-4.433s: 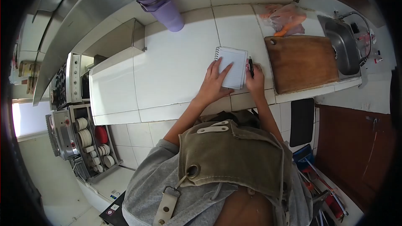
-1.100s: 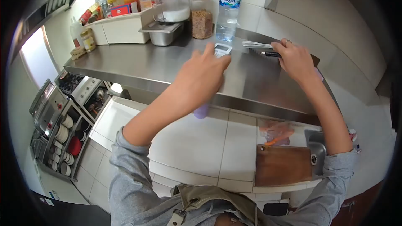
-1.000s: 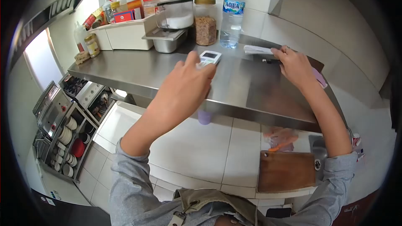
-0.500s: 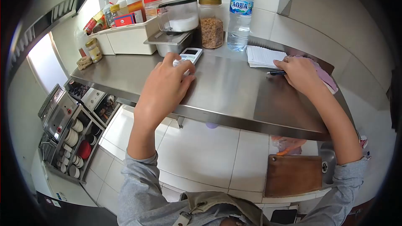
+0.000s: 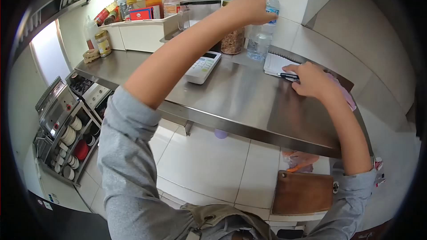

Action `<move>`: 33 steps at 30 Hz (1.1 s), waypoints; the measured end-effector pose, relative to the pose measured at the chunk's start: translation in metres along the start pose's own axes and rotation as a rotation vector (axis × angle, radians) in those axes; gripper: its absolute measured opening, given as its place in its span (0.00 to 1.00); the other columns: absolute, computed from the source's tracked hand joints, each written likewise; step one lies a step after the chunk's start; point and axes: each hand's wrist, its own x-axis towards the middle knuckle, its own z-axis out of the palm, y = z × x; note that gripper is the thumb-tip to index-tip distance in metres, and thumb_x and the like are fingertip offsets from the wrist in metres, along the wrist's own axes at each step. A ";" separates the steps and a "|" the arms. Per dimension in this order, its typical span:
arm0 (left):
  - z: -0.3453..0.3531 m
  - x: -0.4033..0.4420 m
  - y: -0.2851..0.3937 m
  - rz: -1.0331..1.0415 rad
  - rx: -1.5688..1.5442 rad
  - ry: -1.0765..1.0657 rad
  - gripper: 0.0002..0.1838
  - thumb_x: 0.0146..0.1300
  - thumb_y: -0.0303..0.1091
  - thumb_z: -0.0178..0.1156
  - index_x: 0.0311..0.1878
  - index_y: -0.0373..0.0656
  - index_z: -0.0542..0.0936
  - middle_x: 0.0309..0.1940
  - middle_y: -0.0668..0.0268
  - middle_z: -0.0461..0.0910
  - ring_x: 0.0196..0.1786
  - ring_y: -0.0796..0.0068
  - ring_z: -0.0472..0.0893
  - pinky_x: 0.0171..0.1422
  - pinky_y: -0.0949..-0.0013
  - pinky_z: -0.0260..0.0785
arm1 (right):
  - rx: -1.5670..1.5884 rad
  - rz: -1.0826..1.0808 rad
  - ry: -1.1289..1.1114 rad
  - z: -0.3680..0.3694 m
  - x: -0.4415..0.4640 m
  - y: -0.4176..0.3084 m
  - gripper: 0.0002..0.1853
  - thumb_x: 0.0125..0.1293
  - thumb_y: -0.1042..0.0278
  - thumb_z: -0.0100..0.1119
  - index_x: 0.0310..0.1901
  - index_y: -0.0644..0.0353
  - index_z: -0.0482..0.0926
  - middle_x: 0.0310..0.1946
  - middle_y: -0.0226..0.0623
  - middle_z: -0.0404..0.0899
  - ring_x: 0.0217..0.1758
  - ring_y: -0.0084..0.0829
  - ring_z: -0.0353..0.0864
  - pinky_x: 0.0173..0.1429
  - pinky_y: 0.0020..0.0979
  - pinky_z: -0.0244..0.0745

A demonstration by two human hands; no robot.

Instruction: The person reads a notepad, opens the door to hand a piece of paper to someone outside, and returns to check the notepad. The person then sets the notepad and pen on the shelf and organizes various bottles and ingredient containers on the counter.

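My left hand (image 5: 255, 6) is raised in front of the water bottle (image 5: 261, 40), index finger and thumb stretched apart, with nothing seen in it. Whether it touches the bottle I cannot tell. Below my left forearm, a white calculator (image 5: 203, 67) lies on the steel shelf (image 5: 240, 93). My right hand (image 5: 307, 79) rests by the spiral notepad (image 5: 276, 64), a finger on its page, and holds a black pen (image 5: 288, 76). Behind my left wrist stands a jar of brown flakes (image 5: 233, 42), partly hidden.
On the shelf's left are a white bin (image 5: 142, 38) of bottles and a small yellow-labelled jar (image 5: 103, 44). A purple cloth (image 5: 344, 91) lies right of my right hand. Below are a wooden board (image 5: 302, 193), a plastic bag (image 5: 302, 160) and a dish rack (image 5: 66, 138).
My left hand has left the calculator and risen right to the bottle. Since the earliest frame, the notepad has moved from the lower counter to the steel shelf. My right hand still has the pen.
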 end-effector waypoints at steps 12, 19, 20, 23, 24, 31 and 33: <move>0.021 0.026 -0.015 0.049 -0.302 0.303 0.55 0.38 0.48 0.75 0.63 0.27 0.53 0.32 0.41 0.80 0.39 0.46 0.83 0.46 0.58 0.76 | -0.019 -0.044 0.018 0.005 -0.010 0.002 0.27 0.51 0.78 0.53 0.56 0.47 0.79 0.34 0.52 0.81 0.36 0.49 0.81 0.45 0.44 0.76; -0.044 0.025 -0.009 -0.046 -0.607 0.441 0.49 0.43 0.43 0.72 0.63 0.25 0.57 0.28 0.52 0.81 0.30 0.65 0.83 0.32 0.69 0.76 | -0.041 -0.162 0.088 0.018 0.005 0.000 0.29 0.52 0.79 0.52 0.57 0.46 0.77 0.32 0.50 0.81 0.36 0.49 0.80 0.43 0.45 0.75; -0.044 0.027 -0.011 -0.038 -0.569 0.520 0.48 0.43 0.43 0.72 0.62 0.26 0.58 0.28 0.51 0.81 0.31 0.65 0.83 0.34 0.69 0.76 | -0.042 -0.167 0.085 0.016 0.007 -0.003 0.29 0.52 0.79 0.52 0.57 0.46 0.77 0.32 0.50 0.81 0.36 0.49 0.80 0.43 0.45 0.75; -0.049 0.021 -0.010 -0.042 -0.578 0.519 0.48 0.43 0.44 0.72 0.62 0.27 0.60 0.30 0.50 0.81 0.32 0.63 0.83 0.36 0.68 0.76 | -0.069 -0.131 -0.005 0.011 0.013 -0.019 0.32 0.51 0.82 0.51 0.60 0.44 0.74 0.38 0.47 0.81 0.41 0.48 0.79 0.48 0.44 0.74; -0.049 0.019 -0.009 -0.051 -0.627 0.438 0.48 0.42 0.45 0.72 0.61 0.28 0.60 0.31 0.49 0.81 0.33 0.61 0.83 0.38 0.67 0.76 | -0.090 -0.161 0.019 0.013 0.017 -0.021 0.32 0.51 0.82 0.52 0.60 0.43 0.74 0.38 0.46 0.81 0.41 0.48 0.79 0.48 0.44 0.74; -0.034 0.005 -0.002 -0.025 -0.493 0.277 0.48 0.42 0.47 0.71 0.60 0.26 0.60 0.30 0.47 0.80 0.34 0.59 0.82 0.38 0.64 0.75 | -0.109 -0.218 0.049 0.019 0.030 -0.035 0.31 0.55 0.81 0.49 0.61 0.40 0.74 0.36 0.45 0.82 0.41 0.45 0.81 0.45 0.43 0.76; -0.025 0.008 -0.002 -0.062 -0.500 0.220 0.48 0.42 0.48 0.71 0.60 0.27 0.59 0.31 0.44 0.80 0.36 0.56 0.82 0.41 0.62 0.75 | -0.063 -0.197 0.096 0.021 0.028 -0.031 0.27 0.57 0.78 0.51 0.58 0.42 0.76 0.37 0.47 0.82 0.41 0.46 0.81 0.46 0.44 0.75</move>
